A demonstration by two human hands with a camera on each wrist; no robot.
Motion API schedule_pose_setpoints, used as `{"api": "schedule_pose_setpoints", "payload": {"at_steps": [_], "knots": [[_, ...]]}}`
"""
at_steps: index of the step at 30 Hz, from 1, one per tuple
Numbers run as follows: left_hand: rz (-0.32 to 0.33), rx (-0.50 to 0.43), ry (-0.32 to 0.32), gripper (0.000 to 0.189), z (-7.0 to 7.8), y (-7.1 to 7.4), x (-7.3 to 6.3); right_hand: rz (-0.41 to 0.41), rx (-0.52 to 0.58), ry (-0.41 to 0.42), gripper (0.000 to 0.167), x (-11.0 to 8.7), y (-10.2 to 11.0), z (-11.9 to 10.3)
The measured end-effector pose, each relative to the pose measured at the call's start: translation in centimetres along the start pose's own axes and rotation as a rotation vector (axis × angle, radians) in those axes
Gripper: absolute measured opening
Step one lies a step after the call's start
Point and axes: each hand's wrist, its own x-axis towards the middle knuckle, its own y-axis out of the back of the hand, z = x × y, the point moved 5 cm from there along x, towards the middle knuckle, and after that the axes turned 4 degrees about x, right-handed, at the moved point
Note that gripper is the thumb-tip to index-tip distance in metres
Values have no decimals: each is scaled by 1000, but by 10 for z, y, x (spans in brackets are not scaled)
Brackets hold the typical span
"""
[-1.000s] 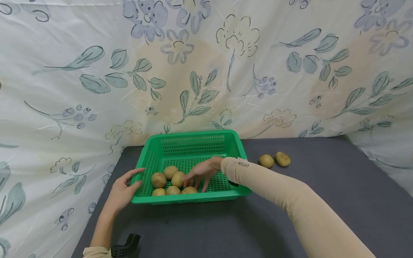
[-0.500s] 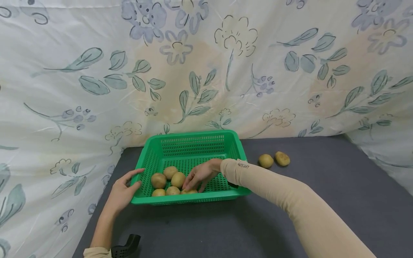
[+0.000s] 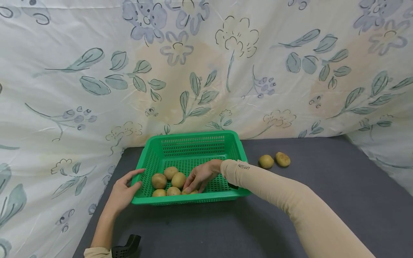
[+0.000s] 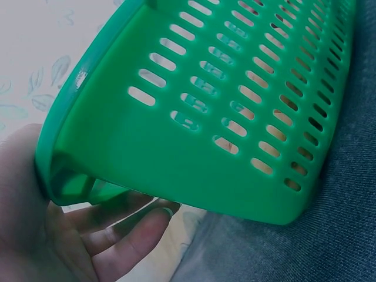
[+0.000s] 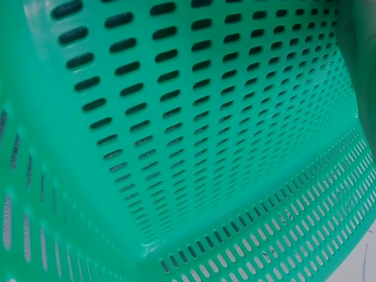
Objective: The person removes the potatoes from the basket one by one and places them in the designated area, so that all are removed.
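Note:
A green plastic basket point(image 3: 200, 136) with slotted walls holds several potatoes point(image 3: 158, 181) in its left half. My left hand point(image 3: 120, 191) grips the basket's left rim near the front corner; in the left wrist view, the fingers point(image 4: 126, 244) curl beneath the rim. My right hand point(image 3: 201, 176) reaches down inside the basket, its fingers around a potato point(image 3: 190, 192) by the front wall. That potato is partly covered by the hand and the front rim. Just left of these fingers lies another potato point(image 3: 178, 180). The right wrist view is filled mostly by the basket's slotted inside point(image 5: 194, 117).
Two more potatoes, one rounder point(image 3: 266, 161) and one with a flattish face point(image 3: 283, 159), lie on the dark grey tabletop point(image 3: 338, 186) right of the basket. A flower-printed cloth point(image 3: 200, 71) hangs close behind the basket and along the left side.
My right hand has lowered slightly toward the front wall, and its spread fingers have drawn together around the front potato. The left hand and basket stay in place.

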Motion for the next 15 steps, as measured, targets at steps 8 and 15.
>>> {"api": "schedule_pose_setpoints", "payload": {"at_steps": [8, 15], "knots": [[-6, -9, 4, 43, -1, -1, 0, 22, 55, -9, 32, -2, -1, 1], [-3, -6, -7, 42, -2, 0, 0, 77, 96, 32, 31, -7, 4, -2]]}}
